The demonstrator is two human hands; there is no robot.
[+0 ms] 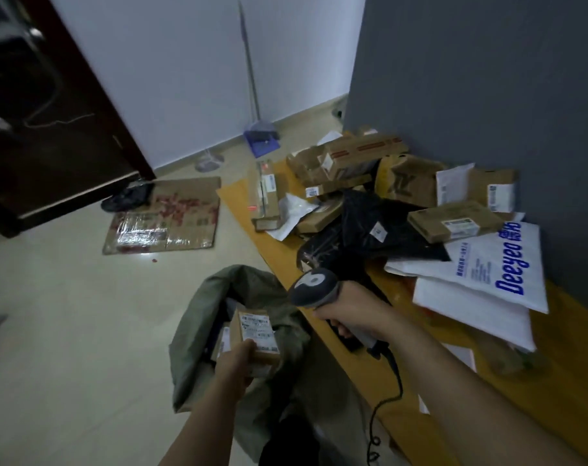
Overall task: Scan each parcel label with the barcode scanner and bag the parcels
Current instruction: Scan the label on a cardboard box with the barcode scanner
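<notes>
Home-like parcel sorting room: heaped parcels point(363, 154), tiled floor point(67, 314), dustpan point(261, 141).

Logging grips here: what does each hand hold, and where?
The left hand grips the parcel by its near end; the right hand grips the barcode scanner by its handle.

We see a matt cardboard parcel point(255, 338) with paper label, a dull cloth-like sack point(198, 331), glossy floor tiles point(67, 314), and a smooth wooden worktop point(403, 412).

Yellow table point(578, 331) — parcels point(454, 220) heaped on it.
</notes>
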